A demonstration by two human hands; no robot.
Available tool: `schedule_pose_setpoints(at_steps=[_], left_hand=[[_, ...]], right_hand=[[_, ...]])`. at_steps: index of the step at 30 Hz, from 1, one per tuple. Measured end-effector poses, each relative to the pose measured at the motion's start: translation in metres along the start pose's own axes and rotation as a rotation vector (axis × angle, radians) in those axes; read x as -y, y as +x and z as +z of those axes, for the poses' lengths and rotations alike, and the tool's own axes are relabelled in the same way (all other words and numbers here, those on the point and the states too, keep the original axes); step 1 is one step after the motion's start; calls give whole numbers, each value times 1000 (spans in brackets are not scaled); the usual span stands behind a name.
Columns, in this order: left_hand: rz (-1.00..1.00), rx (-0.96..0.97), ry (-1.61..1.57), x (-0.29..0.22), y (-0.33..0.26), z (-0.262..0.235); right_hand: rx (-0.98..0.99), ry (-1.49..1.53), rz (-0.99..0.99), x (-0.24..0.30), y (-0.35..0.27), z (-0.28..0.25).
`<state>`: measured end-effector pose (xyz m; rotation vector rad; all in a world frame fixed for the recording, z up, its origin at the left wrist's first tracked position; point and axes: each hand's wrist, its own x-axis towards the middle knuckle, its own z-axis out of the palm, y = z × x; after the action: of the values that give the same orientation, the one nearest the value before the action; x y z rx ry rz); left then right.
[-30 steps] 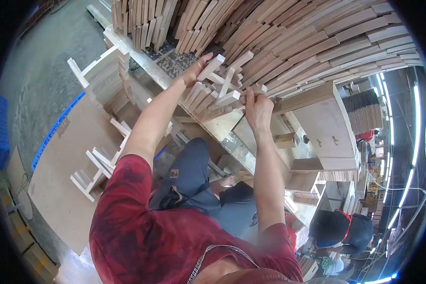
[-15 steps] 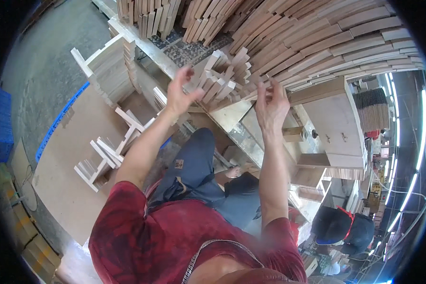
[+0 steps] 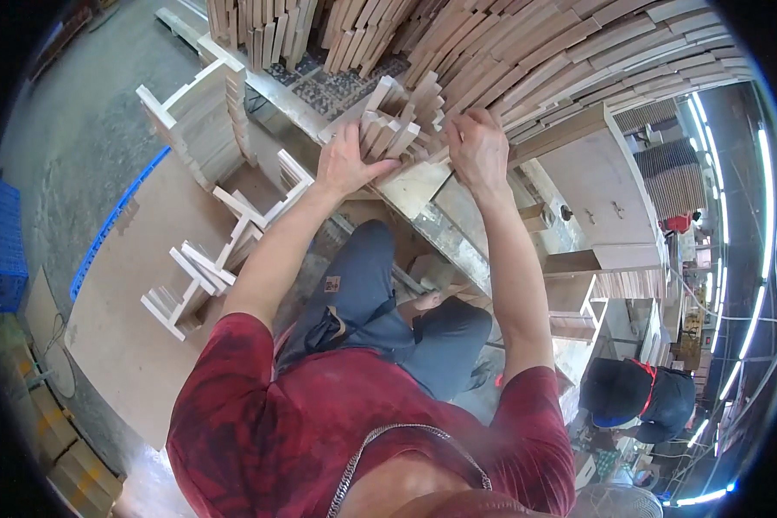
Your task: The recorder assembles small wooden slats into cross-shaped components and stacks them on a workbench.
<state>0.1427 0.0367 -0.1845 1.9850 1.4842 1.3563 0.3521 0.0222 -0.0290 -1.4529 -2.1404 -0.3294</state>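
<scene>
Spreads left hand (image 3: 347, 162) open along left side of wooden pieces (image 3: 404, 136); curls right hand (image 3: 478, 152), cannot tell if gripping, at right

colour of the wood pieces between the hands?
Wood pieces: pale tan, nearly white on some ends. Head view.

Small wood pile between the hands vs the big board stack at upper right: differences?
Size: the small wood pile is far smaller than the big board stack.
Arrangement: the pile's pieces are bunched with uneven ends; the stack's boards lie in long layered rows.
Position: the pile sits between the left hand and right hand; the stack lies beyond.
Shared: both are pale wood.
</scene>
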Motion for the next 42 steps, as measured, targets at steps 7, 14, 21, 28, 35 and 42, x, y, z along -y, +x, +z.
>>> schedule_pose_setpoints(at_steps=[7,14,21,28,35,42], left_hand=[[-15,65,-224,-27,-12,-24],[39,119,-287,-43,-12,-29],[-68,124,-227,-34,-1,-20],[-49,48,-203,-39,-7,-10],[-130,129,-292,-47,-6,-21],[-134,135,-98,-40,22,-11]], right_hand=[[197,332,6,47,-28,26],[126,393,95,56,-26,15],[246,398,77,49,15,2],[928,254,248,44,56,23],[966,207,175,47,57,26],[219,494,147,33,35,-1]])
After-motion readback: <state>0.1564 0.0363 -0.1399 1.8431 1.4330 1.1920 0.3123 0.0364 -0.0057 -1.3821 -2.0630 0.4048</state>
